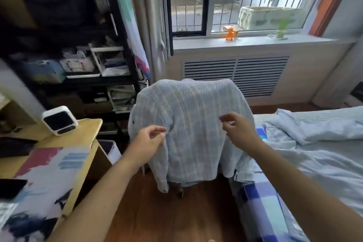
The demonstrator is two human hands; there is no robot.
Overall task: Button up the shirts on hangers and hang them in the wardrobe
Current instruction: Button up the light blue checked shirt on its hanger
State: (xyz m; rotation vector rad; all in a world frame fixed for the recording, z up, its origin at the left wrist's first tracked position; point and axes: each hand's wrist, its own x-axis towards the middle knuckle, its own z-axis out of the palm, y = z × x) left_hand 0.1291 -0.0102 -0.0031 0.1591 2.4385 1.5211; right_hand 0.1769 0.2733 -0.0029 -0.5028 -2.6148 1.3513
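Reaching toward the shirt (188, 124), both hands hover at its upper back panel with fingers loosely curled. Left hand (149, 141) sits at the shirt's left side, fingertips at or just off the cloth; right hand (238, 129) sits at its right side, thumb and forefinger apart. Neither plainly pinches fabric; whether either touches it I cannot tell.

Shirt: pale blue check, draped over what looks like a chair back, between the worktop (64, 143) on its left and the bed (314, 163) on its right. Window (235, 0) and radiator grille (235, 73) lie beyond it.

Progress, as judged: early. No hanger is in view, the shirt's front and buttons face away or hang hidden, and nothing shows it buttoned. Left to do: get it onto a hanger, fasten it, carry it to the wardrobe.

Second pale garment (318, 125) lies crumpled on the bed, right of the shirt; shirt or bedding, unclear.

Hidden or unclear: the chair under the shirt, save a dark bit near the floor; the placket; any wardrobe. Dark shelving (82, 45) left of the shirt holds clutter too blurred to name. Worktop's near edge is smeared.
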